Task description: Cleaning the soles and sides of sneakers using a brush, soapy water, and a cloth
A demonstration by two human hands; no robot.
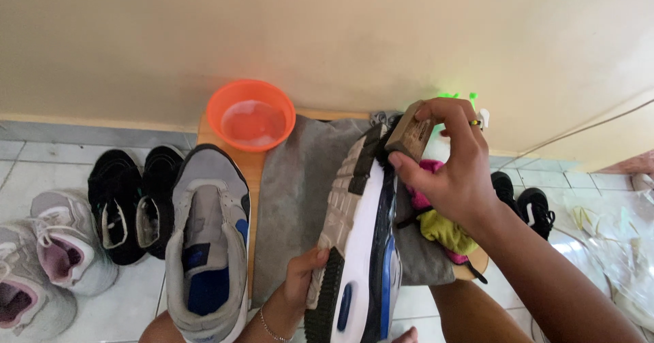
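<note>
My left hand (pixel 300 282) grips the heel end of a sneaker (pixel 354 241) turned on its side, its grey and white sole facing left and its blue and black side facing right. My right hand (pixel 449 166) holds a wooden brush (pixel 409 135) against the toe end of that sneaker's sole. The sneaker rests on a grey cloth (pixel 300 179) spread over a small wooden table (pixel 253 169). The matching grey and blue sneaker (pixel 208 241) stands upright at the table's left edge.
An orange basin (pixel 251 115) with water sits at the table's back left. Pink and yellow rags (pixel 443 227) lie under my right wrist. Black shoes (pixel 133 203) and grey-pink shoes (pixel 48 254) stand on the tiled floor at left; small black shoes (pixel 528 207) at right.
</note>
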